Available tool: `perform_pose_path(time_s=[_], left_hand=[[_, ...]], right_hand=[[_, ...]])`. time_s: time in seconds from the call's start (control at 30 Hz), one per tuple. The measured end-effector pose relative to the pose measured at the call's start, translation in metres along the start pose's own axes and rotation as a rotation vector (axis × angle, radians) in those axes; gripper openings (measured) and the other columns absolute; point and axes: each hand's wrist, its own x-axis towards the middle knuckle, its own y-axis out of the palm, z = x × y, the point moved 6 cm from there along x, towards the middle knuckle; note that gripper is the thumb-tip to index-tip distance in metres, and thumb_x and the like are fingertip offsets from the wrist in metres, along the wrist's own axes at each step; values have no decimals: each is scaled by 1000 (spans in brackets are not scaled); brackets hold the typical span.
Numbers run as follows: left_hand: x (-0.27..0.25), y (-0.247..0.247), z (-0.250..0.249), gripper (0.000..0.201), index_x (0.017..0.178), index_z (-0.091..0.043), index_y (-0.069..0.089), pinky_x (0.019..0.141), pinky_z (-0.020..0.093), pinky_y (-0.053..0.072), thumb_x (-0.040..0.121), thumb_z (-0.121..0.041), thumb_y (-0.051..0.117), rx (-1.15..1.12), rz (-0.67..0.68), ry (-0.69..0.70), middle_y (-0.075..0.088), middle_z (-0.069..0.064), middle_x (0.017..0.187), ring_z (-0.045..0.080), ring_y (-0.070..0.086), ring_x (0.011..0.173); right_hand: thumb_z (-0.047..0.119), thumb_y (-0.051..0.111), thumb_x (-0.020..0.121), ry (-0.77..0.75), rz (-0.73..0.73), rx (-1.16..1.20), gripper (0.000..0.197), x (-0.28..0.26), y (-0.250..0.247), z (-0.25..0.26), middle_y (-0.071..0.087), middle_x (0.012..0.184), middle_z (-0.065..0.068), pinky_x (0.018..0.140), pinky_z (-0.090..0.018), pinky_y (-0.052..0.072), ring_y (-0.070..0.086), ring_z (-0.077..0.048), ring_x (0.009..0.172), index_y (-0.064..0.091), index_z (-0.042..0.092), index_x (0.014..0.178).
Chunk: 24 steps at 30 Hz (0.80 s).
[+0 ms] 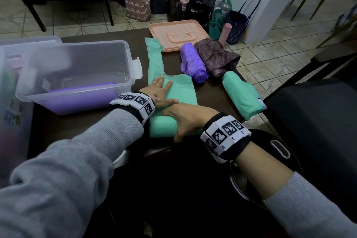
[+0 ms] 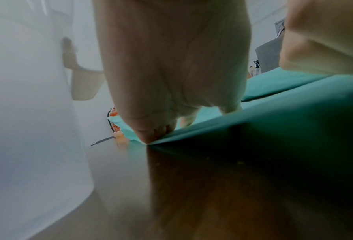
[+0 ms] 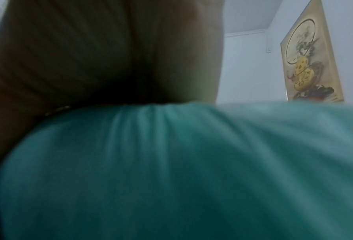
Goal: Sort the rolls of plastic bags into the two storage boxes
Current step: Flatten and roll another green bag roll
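A green roll of plastic bags (image 1: 164, 126) lies on the dark table near me, its loose end spread out as a flat green sheet (image 1: 183, 87) toward the far side. My right hand (image 1: 185, 120) grips the roll from above, fingers curled over it; the right wrist view shows the palm (image 3: 89, 56) on the green roll (image 3: 171, 162). My left hand (image 1: 161, 91) presses flat on the sheet with straight fingers, and its wrist view shows the same hand (image 2: 171, 73) on the sheet (image 2: 274, 113). A clear storage box (image 1: 92, 58) at the left holds a purple roll (image 1: 83, 96).
A second translucent box (image 1: 11, 102) stands blurred at the far left. A purple roll (image 1: 193, 63), a brown folded umbrella (image 1: 216, 56) and another green roll (image 1: 241, 96) lie at the right. A peach lid (image 1: 177, 35) sits at the far table edge. Bags stand on the floor beyond.
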Motion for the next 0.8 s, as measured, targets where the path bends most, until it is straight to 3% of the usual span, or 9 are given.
perform_pose_path(time_s=[0.1, 0.2, 0.43, 0.53, 0.67, 0.73, 0.8], left_hand=[[-2, 0, 0, 83, 150, -21, -9, 117, 38, -1, 92, -61, 34, 9, -11, 11, -19, 11, 156, 24, -12, 146], [-1, 0, 0, 85, 150, -21, -9, 117, 39, 0, 91, -62, 35, -1, -2, 7, -20, 11, 156, 24, -13, 145], [1, 0, -1, 84, 150, -21, -9, 117, 40, 0, 91, -61, 35, 5, 6, -8, -20, 11, 156, 24, -13, 145], [1, 0, -1, 83, 150, -20, -9, 118, 40, 1, 92, -61, 34, 8, -1, -8, -20, 11, 156, 24, -13, 145], [2, 0, 1, 83, 150, -20, -10, 117, 41, 0, 92, -61, 34, 6, -5, 1, -21, 11, 155, 25, -13, 145], [2, 0, 2, 83, 150, -21, -10, 117, 40, -1, 92, -60, 35, -7, -6, 2, -21, 11, 155, 25, -14, 145], [2, -1, 3, 83, 150, -21, -9, 117, 40, -1, 93, -59, 36, -15, -9, -2, -21, 11, 156, 25, -14, 145]], right_hand=[[20, 81, 65, 20, 31, 3, 49, 1, 5, -1, 61, 98, -6, 70, -26, 44, 54, -22, 90, 59, 13, 109], [19, 81, 66, 37, 47, 2, 46, 1, 7, -3, 56, 92, -2, 66, -23, 37, 51, -18, 83, 59, 14, 107], [18, 78, 70, 34, 33, -70, 62, 3, 22, 2, 53, 119, -10, 85, -31, 44, 53, -26, 111, 51, 7, 125], [21, 83, 65, 32, -7, -29, 72, 2, 22, 1, 55, 122, -10, 83, -29, 42, 53, -26, 111, 47, 9, 126], [27, 88, 57, 36, -109, 16, 71, 0, 18, -3, 58, 104, -8, 66, -28, 35, 55, -25, 94, 44, 12, 110], [31, 89, 54, 35, -139, 12, 66, -1, 17, -3, 57, 98, -6, 65, -31, 39, 55, -25, 90, 42, 16, 97], [32, 89, 54, 32, -160, 45, 63, -1, 15, -4, 54, 100, -5, 71, -33, 43, 54, -23, 93, 44, 17, 94]])
